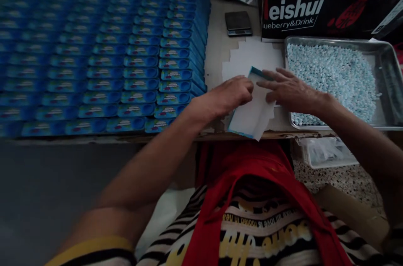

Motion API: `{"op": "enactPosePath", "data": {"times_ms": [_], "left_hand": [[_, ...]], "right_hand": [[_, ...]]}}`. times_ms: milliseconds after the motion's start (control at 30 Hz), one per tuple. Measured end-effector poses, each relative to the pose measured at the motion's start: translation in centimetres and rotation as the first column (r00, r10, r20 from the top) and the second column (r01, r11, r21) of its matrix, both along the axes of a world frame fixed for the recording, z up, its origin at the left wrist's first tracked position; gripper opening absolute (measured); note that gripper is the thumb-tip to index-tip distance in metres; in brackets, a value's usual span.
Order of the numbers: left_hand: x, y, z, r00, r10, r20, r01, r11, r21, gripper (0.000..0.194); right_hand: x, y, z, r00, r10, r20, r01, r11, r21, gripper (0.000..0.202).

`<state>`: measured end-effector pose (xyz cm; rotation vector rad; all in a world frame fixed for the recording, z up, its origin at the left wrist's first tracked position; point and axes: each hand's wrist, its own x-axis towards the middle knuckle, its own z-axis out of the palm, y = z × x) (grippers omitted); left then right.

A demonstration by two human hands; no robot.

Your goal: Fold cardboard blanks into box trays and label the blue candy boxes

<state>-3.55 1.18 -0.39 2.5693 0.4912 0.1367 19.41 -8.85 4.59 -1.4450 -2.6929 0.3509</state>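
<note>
A white box with blue edges point(248, 116) lies at a slant by the table's front edge, with a white flap on its right side. My left hand point(237, 92) has its fingers curled at the box's left side, pinched on its edge. My right hand point(285, 87) reaches over the box's upper right side, fingers spread and touching it. White paper sheets point(242, 54) lie under and behind the box. To the right is a metal tray point(385, 73) with many small pale blue and white pieces point(333, 77).
Rows of blue boxes point(138, 50) fill the left of the table. A small black scale point(238, 22) sits behind the papers. At the back right stands a black printed carton point(292, 29). A white bin point(333, 161) with clear plastic is below the table.
</note>
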Motion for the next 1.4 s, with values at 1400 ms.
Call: {"op": "enactPosePath", "data": {"times_ms": [1400], "left_hand": [[-4.8, -4.9, -9.4, 0.902, 0.427, 0.061, -0.418, 0.834, 0.361, 0.044]], "right_hand": [[-10.1, -1.3, -10.8, 0.822, -0.538, 0.187, 0.537, 0.841, 0.059, 0.039]]}}
